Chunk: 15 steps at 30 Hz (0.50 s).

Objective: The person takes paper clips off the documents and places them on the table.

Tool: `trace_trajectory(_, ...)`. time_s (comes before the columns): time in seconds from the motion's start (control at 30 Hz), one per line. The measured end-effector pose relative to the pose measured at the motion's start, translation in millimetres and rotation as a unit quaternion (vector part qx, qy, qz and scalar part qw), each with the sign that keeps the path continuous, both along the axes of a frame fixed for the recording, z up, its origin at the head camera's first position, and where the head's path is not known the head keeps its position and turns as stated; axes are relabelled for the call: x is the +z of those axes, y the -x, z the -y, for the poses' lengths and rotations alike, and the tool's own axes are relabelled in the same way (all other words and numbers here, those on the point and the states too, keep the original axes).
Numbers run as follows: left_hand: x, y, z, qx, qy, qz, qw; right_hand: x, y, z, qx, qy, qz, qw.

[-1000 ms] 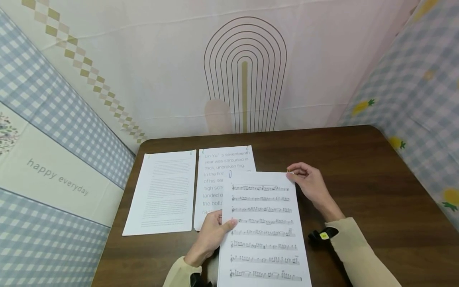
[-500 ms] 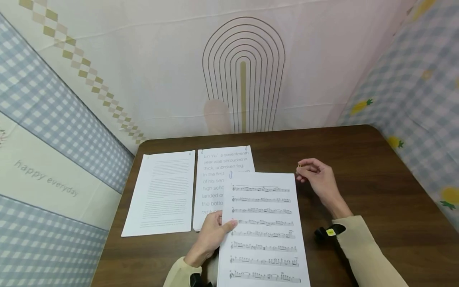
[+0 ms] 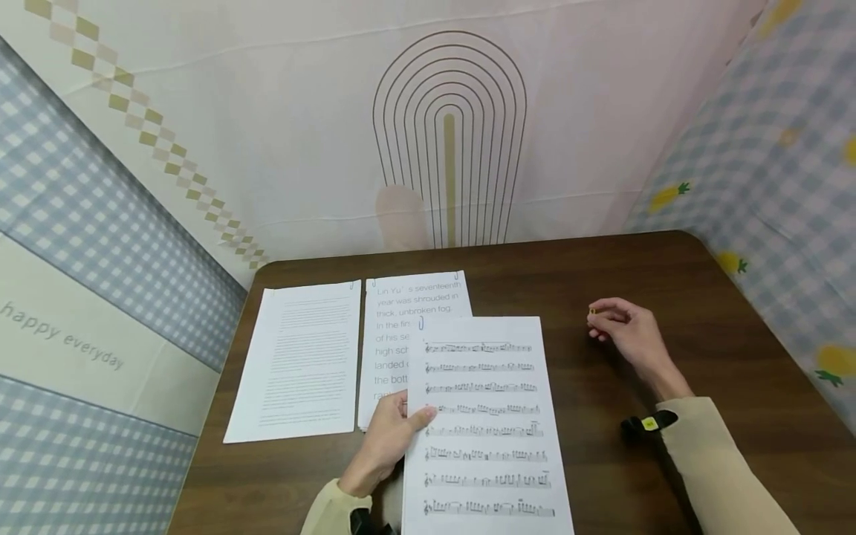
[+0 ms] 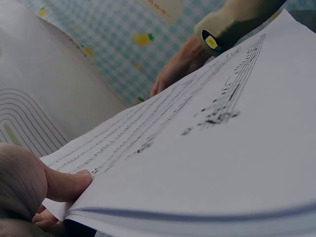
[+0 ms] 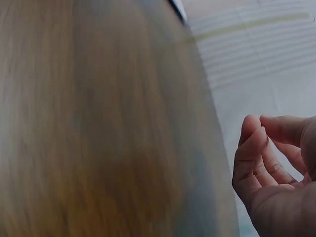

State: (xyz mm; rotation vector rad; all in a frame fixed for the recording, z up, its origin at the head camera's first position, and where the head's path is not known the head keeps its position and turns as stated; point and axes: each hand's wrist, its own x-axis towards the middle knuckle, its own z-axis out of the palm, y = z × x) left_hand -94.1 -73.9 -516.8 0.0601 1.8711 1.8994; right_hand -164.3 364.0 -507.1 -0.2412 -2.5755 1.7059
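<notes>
My left hand (image 3: 386, 438) grips a stack of sheet music (image 3: 484, 427) by its left edge, thumb on top and fingers beneath. A blue paper clip (image 3: 421, 323) sits at the stack's top left corner. In the left wrist view, the thumb presses on the music sheets (image 4: 212, 163), and several page edges show. My right hand (image 3: 628, 331) is apart from the stack, over the table to its right. It pinches a small yellow paper clip (image 3: 592, 311) between thumb and fingers. In the right wrist view the fingertips meet, and the clip is hidden.
Left of the music lies a large-print text stack (image 3: 417, 297), partly covered by it. Farther left is a small-print text stack (image 3: 307, 357). Both have clips at the top. The brown table (image 3: 535, 275) ends at a white cloth backdrop (image 3: 301, 148).
My right hand has moved right, away from the music stack's top right corner, with the yellow paper clip in its pinch. My left hand keeps its grip on the stack.
</notes>
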Motion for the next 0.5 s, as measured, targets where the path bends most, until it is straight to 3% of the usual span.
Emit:
trace_trajectory(0.2,-0.8,0.9,0.7,-0.009,-0.002,-0.007,0.9999,-10.5,2.1,-19.4,-0.005,-0.074,0.0,0.9972)
trace_trajectory(0.5,-2.4,1.3,0.8,-0.013,-0.002,-0.011,0.9998,-21.3,7.8,-26.1,-0.015,-0.2,-0.018,0.9795)
